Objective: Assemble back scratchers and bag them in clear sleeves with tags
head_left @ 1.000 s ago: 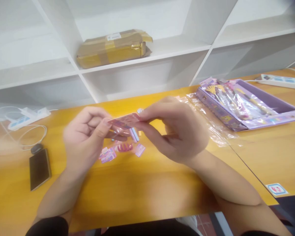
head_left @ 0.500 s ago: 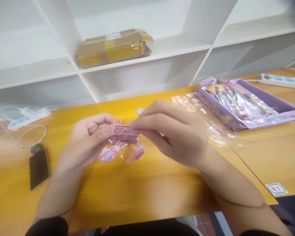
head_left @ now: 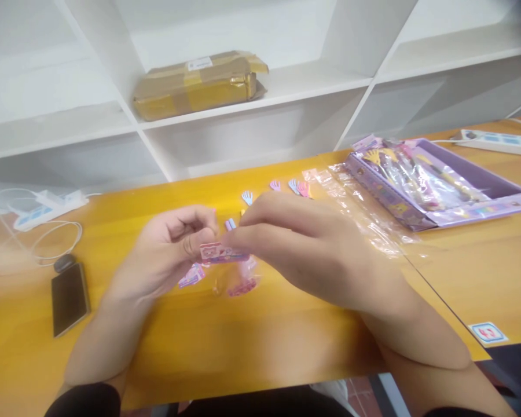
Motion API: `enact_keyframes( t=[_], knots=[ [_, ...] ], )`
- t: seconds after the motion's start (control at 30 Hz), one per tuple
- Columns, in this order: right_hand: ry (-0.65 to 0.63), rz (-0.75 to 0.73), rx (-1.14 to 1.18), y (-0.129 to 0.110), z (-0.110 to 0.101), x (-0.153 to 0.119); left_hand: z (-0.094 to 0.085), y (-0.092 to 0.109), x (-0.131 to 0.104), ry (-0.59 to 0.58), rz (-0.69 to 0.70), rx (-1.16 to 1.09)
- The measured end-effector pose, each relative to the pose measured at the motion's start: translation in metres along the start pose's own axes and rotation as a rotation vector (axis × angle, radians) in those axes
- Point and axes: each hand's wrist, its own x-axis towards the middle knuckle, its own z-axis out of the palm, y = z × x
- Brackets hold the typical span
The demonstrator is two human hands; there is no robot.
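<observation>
Thumb and fingers of my left hand (head_left: 167,252) pinch the left end of a small pink printed card (head_left: 215,252) with a cartoon picture. My right hand (head_left: 316,249) pinches the card's other end, its fingertips partly covering it. Just behind the card, short purple sticks (head_left: 230,224) show between my hands. On the table below lie a pink-and-purple printed piece (head_left: 191,275) and a clear plastic packet (head_left: 243,284) with something pink in it. Small hand-shaped pieces, one light blue (head_left: 246,198), one purple (head_left: 275,185) and one pink (head_left: 304,189), lie beyond my right hand.
Clear plastic wrappers (head_left: 360,202) lie beside a purple box (head_left: 495,202) holding bagged backscratcher-like items. A dark phone (head_left: 70,299) and a power strip (head_left: 50,209) are at left, another power strip (head_left: 499,142) at far right. A taped parcel (head_left: 195,87) sits on the white shelf.
Both hands have come down slightly with the card, which is now flatter and lower. My right hand has shifted down, uncovering hand-shaped pieces behind it.
</observation>
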Motion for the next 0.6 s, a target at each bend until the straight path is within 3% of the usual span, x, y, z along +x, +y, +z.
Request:
enact_keyframes(
  t=[0.1,0.23,0.43,0.5,0.6],
  knots=[
    [0.04,-0.002,0.04,0.001,0.0,-0.002,0.004,-0.002,0.001,0.044,0.033,-0.095],
    [0.075,0.052,0.092,-0.003,-0.001,0.0,0.007,-0.002,0.0,0.024,-0.052,-0.188],
    [-0.035,0.363,0.307,-0.016,0.0,0.008,0.011,-0.004,-0.007,0.005,-0.085,-0.267],
    [-0.032,0.319,0.299,-0.016,0.001,0.008,0.012,-0.004,-0.008,0.028,-0.074,-0.268],
    [0.006,0.059,0.133,-0.012,0.003,0.005,0.015,-0.004,-0.007,0.081,-0.017,-0.296]
  ],
)
